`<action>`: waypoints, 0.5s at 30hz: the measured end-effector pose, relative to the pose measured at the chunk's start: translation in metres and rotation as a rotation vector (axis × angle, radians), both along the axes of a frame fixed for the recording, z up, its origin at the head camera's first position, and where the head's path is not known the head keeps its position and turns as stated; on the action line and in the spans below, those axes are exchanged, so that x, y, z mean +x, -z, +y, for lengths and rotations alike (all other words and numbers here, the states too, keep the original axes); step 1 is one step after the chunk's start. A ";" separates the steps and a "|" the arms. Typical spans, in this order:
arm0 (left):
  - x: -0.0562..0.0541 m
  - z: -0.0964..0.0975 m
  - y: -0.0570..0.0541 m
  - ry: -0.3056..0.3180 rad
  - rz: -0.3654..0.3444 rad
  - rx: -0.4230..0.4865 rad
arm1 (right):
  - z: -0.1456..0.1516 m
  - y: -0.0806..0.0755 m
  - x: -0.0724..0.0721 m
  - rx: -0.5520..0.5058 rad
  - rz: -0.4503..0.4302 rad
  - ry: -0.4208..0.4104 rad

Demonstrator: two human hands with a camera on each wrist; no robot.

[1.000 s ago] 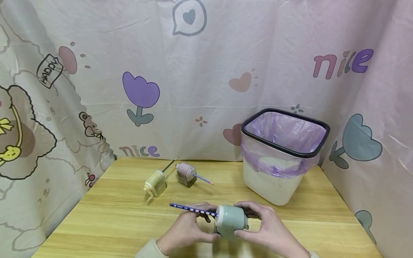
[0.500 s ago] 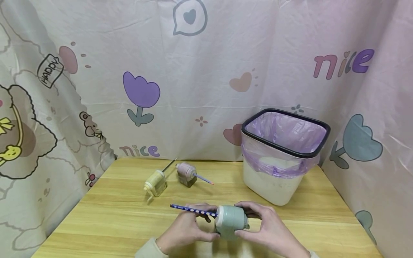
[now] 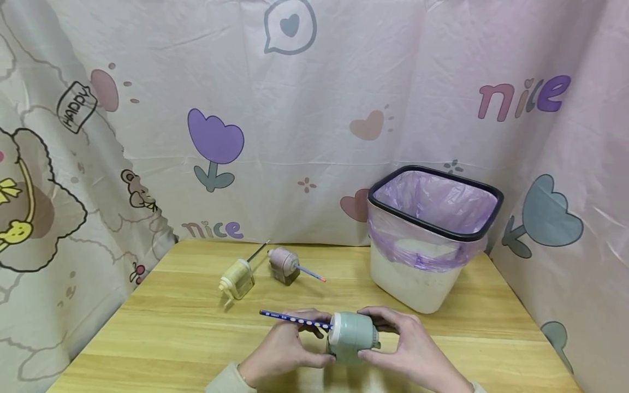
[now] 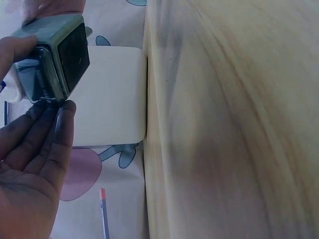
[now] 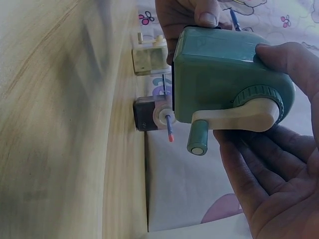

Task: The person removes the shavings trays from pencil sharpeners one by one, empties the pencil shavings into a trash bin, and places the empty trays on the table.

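While hands (image 3: 285, 348) (image 3: 411, 349) grip green sharpener (image 3: 352, 334), pencil (image 3: 296, 320) stays put.

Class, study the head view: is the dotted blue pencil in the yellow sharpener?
No, the dotted blue pencil runs into the white-faced end of the green sharpener.

bin (image 3: 417, 281) on table (image 3: 147, 333), behind and right of the held sharpener (image 3: 354, 337)

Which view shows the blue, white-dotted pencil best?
The head view: most of the blue pencil shows there, sticking out of the green sharpener. The right wrist view shows only a short piece behind the sharpener; the left wrist view, just a blue bit at its edge.
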State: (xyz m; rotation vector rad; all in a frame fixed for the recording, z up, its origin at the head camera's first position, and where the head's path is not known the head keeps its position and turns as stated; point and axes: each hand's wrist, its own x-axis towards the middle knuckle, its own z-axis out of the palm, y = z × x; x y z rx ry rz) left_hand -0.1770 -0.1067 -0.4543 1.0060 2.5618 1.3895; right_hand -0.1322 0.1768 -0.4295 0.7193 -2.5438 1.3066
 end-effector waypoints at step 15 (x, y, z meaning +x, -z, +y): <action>-0.001 0.001 0.001 0.009 0.002 0.033 | 0.001 -0.001 0.000 0.003 -0.001 0.001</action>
